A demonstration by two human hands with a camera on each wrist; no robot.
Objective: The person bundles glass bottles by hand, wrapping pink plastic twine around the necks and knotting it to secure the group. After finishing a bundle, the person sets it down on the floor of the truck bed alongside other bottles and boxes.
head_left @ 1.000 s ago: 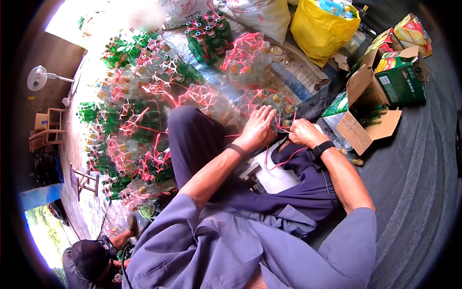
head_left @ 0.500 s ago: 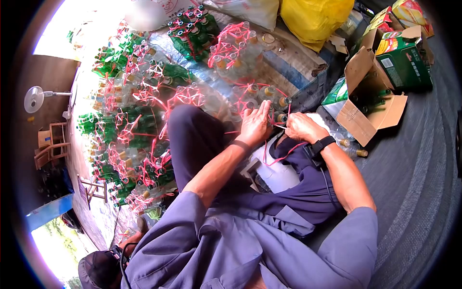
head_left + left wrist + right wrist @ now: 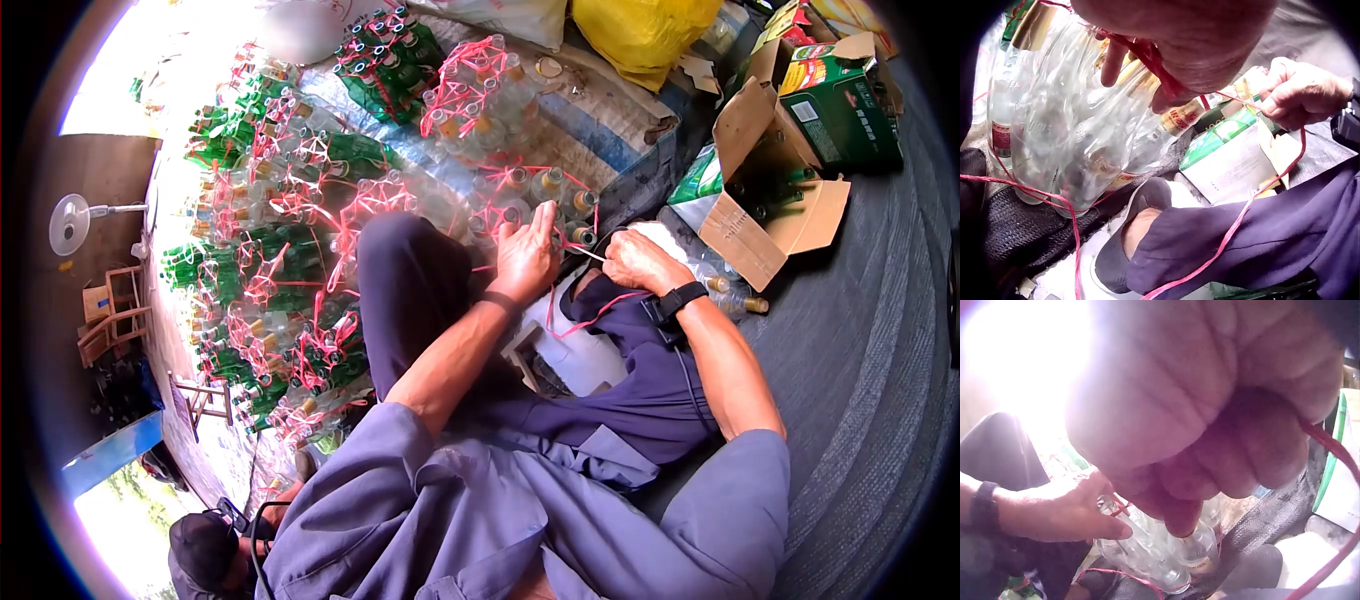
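In the head view, my left hand (image 3: 528,258) lies over the near necks of a cluster of clear glass bottles (image 3: 550,185). The left wrist view shows a finger reaching down among these bottles (image 3: 1047,125), thumb on the near side, red plastic string (image 3: 1155,62) running beneath the palm. Bottle glass and string show between thumb and fingers in the right wrist view. To the right, my right hand (image 3: 640,262) grips the string in curled fingers; a taut length links both hands. Its loose tail (image 3: 1241,219) hangs over the trouser leg.
Many tied bundles of green and clear bottles (image 3: 290,240) stand to the left. An opened carton (image 3: 745,215) with green bottles is at the right, beside another green box (image 3: 840,115). A yellow bag (image 3: 640,40) stands behind. Another person (image 3: 205,550) crouches at lower left.
My right hand has drawn slightly away from the left, and the string between them shows as a straight line. My left hand stays over the bottle necks. The head view has shifted slightly.
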